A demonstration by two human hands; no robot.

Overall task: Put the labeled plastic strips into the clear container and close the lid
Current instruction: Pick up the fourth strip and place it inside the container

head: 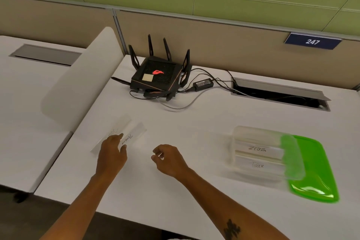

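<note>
Two clear plastic strips lie on the white desk at left. One strip (134, 132) reads "Penguin"; the other strip (118, 125), beside it, has partly hidden writing. My left hand (111, 154) rests its fingertips on the near ends of both. My right hand (169, 159) hovers just right of them, fingers curled, holding nothing. The clear container (259, 136) stands open at right with the strips "Zebra" (257, 149) and "Tiger" (257, 165) inside. Its green lid (313, 171) lies flat against the container's right side.
A black router (155, 76) with antennas, its power brick (202, 84) and loose cables sit at the back of the desk. An open cable hatch (280, 95) is at back right. A white curved divider (81, 87) borders the desk on the left.
</note>
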